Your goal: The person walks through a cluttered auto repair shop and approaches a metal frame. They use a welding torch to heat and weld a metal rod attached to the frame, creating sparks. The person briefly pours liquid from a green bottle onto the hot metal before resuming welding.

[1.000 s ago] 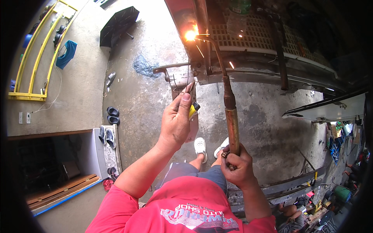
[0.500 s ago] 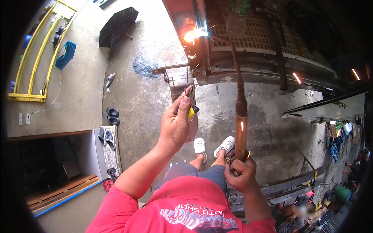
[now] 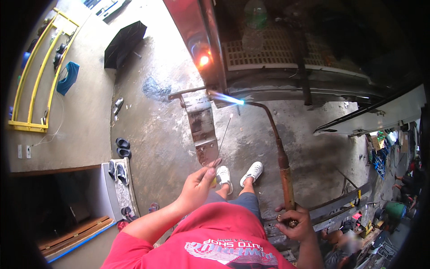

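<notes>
My right hand [image 3: 296, 223] is closed around the handle end of a gas welding torch [image 3: 285, 181]. From its bent tip a blue-white flame [image 3: 230, 97] points left, below the lower end of a red vehicle panel [image 3: 184, 20]. An orange glowing spot [image 3: 204, 60] shows on that panel's edge, apart from the flame. Nearer to my body, my left hand [image 3: 196, 186] pinches a thin welding rod [image 3: 226, 133], its tip angled up and away from the metal. Something yellow [image 3: 213, 183] is partly hidden behind those fingers. Beyond them hangs a worn metal bracket [image 3: 202, 123].
A slatted tan panel [image 3: 268, 53] and dark body parts fill the upper right. A black umbrella [image 3: 123, 45] lies open on the floor, left of crumpled clear plastic [image 3: 156, 88]. Black clogs [image 3: 123, 148] stand by the left wall. A bench rail [image 3: 336, 206] runs behind on the right.
Both hands have drawn back toward my body. The flame and rod have left the panel; the bright sparking there has faded to an orange glow. Both hands still hold their tools.
</notes>
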`<state>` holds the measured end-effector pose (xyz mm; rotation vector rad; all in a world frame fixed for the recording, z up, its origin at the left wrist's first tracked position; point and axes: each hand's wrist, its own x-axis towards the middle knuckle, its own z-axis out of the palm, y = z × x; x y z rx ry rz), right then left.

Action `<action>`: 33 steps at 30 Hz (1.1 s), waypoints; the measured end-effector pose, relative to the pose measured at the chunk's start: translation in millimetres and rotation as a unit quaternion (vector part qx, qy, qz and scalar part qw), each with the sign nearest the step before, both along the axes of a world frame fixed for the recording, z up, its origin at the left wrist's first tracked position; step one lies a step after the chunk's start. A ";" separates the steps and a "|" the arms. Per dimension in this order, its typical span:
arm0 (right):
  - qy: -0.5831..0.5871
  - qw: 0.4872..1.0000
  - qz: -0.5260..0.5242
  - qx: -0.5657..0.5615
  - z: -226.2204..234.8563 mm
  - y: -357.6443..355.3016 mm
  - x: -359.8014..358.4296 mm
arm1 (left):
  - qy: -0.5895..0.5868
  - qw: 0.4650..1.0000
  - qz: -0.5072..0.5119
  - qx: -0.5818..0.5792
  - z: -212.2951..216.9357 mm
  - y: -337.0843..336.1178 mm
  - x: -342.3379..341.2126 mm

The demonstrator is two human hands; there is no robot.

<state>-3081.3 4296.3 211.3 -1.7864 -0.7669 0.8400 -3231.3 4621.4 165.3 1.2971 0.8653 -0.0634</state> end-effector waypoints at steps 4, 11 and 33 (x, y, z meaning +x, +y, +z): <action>-0.009 0.998 -0.035 -0.051 27.2 -20.2 -4.4 | 0.001 1.000 -0.004 -0.023 3.1 -8.9 -11.2; -0.060 0.988 0.019 -0.138 62.8 -43.3 31.8 | -0.053 0.991 -0.072 -0.095 40.8 -22.3 28.2; 0.067 0.857 0.477 0.182 0.0 58.1 243.6 | -0.211 0.910 0.319 -0.162 54.9 -145.6 188.9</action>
